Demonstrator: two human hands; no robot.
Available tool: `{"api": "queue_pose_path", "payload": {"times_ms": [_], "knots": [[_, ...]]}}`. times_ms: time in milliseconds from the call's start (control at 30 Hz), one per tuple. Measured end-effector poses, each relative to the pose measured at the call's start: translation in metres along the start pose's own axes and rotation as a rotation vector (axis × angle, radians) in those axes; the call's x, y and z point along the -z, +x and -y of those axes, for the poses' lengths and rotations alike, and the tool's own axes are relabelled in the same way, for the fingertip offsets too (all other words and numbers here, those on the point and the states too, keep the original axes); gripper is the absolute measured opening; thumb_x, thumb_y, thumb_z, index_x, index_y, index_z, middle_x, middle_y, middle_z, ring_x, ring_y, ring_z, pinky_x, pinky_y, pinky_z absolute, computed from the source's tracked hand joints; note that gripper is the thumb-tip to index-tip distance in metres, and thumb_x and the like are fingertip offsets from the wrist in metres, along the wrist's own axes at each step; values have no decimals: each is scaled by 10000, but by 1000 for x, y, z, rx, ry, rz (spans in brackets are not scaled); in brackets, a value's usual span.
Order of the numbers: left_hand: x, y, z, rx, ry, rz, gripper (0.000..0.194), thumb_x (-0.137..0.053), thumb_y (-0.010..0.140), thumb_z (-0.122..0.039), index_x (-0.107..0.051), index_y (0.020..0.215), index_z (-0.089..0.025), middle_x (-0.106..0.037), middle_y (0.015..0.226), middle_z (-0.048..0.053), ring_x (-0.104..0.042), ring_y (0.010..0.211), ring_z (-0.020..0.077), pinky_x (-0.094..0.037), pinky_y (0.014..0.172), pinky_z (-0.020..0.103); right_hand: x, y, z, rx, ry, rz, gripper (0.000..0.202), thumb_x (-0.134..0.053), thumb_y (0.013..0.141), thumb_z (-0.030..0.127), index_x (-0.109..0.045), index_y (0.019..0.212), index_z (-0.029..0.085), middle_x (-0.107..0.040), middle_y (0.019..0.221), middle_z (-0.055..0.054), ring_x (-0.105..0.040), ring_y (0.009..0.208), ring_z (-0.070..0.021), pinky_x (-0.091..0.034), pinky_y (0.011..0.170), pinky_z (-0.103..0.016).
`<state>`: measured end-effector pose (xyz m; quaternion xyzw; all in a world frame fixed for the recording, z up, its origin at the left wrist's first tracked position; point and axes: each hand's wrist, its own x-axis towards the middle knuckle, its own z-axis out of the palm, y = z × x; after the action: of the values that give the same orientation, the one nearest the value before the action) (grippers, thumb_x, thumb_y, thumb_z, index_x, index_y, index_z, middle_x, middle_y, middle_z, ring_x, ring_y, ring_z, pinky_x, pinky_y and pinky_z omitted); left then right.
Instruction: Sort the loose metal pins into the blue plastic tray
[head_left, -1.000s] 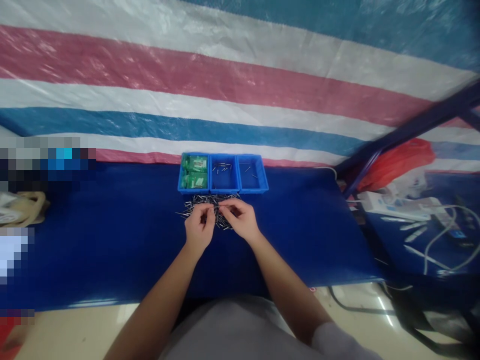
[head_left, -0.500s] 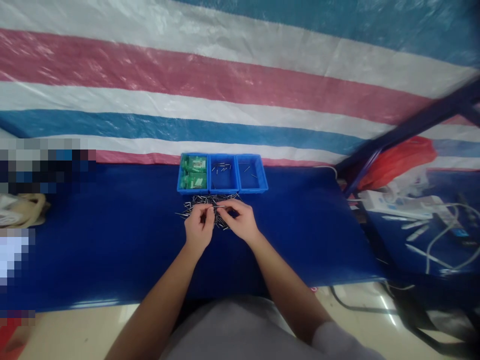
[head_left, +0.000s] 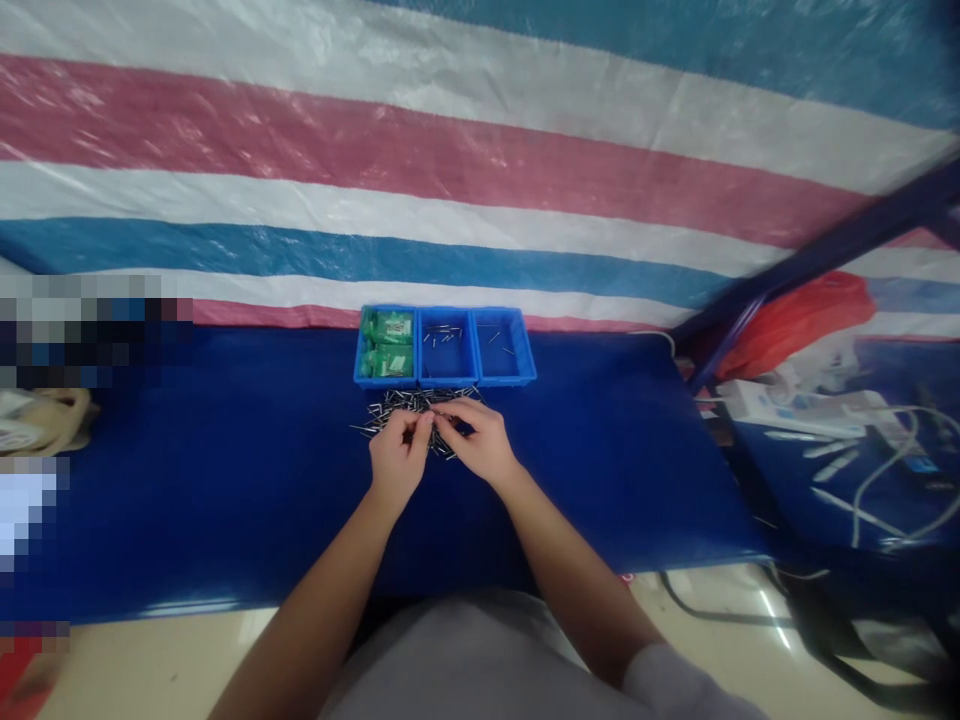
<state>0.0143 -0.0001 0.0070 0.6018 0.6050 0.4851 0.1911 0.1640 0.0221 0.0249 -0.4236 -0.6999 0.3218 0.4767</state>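
Observation:
My left hand (head_left: 398, 452) is closed in a pinch, thumb against forefinger. Fingertip to fingertip with it, my right hand (head_left: 478, 437) is pinched as well. A thin metal pin is between the two hands, now almost wholly covered by the fingers. Under and around them lies a heap of thin metal pins (head_left: 395, 402), silvery and dark. Just beyond the heap three blue bins stand side by side. Green packets (head_left: 391, 362) fill the left bin (head_left: 385, 383). A few loose pins lie in the middle bin (head_left: 448, 381) and the right bin (head_left: 506, 380).
The bins stand on a dark blue tabletop (head_left: 225, 480) against a striped plastic sheet (head_left: 480, 170). At the right are a metal frame post, a red bag (head_left: 799, 320), a white power strip (head_left: 772, 405) and cables. A beige basket (head_left: 71, 420) sits at the left edge.
My fingertips have drawn closer together, and the pin that showed between them is now mostly hidden. The arms and bins have barely moved.

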Motion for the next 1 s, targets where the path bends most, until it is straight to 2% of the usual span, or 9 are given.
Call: {"api": "queue_pose_path", "payload": {"times_ms": [233,400,533,633,800,900,1000], "knots": [[0,1,0,-47,13,-7,269,-606,897,-383,-581,708,-194,-589,619,-47,-542,556,65,-416,594,179,0,0,-1,1,-10,17,201,-620,906,261,-740,1067,279,-724,932,-43,-669,779,-164,-570,694,-299],[-1,1,1,-57,31,-13,287,-603,897,-393,-588,698,-187,-578,607,-49,-526,547,60,-412,593,172,-1,0,-4,62,-41,1,175,-623,909,233,-742,1035,257,-727,987,-54,-681,890,-177,-574,796,-321],[0,1,0,-41,28,-13,273,-605,894,-403,-620,727,-188,-599,621,-42,-544,564,65,-428,610,171,-2,0,-5,101,-75,-4,143,-626,908,211,-747,975,248,-724,970,-54,-672,903,-181,-564,833,-343],[1,1,-1,-34,9,-8,222,-611,890,-397,-670,823,-194,-634,663,-32,-575,595,75,-449,637,176,-2,0,-5,105,-102,-26,130,-649,895,215,-754,954,265,-716,975,-48,-659,925,-193,-551,862,-375],[1,1,-3,-42,-34,2,201,-621,885,-380,-698,953,-207,-641,695,-29,-578,598,74,-453,622,176,-2,2,-4,39,-117,-147,109,-697,858,253,-775,934,261,-660,897,-51,-627,833,-183,-550,773,-356],[0,1,-3,-44,-36,-4,192,-626,879,-356,-691,978,-205,-591,637,-47,-535,545,63,-438,591,171,-2,3,-3,-39,3,-174,88,-709,847,256,-766,909,231,-676,867,-50,-626,756,-162,-545,697,-318],[-2,0,-2,-51,-33,10,192,-623,877,-337,-679,1007,-207,-560,605,-62,-513,516,56,-433,584,170,-2,4,-3,-109,142,-175,57,-716,837,263,-744,860,219,-724,894,-59,-662,809,-179,-547,695,-307]]}}
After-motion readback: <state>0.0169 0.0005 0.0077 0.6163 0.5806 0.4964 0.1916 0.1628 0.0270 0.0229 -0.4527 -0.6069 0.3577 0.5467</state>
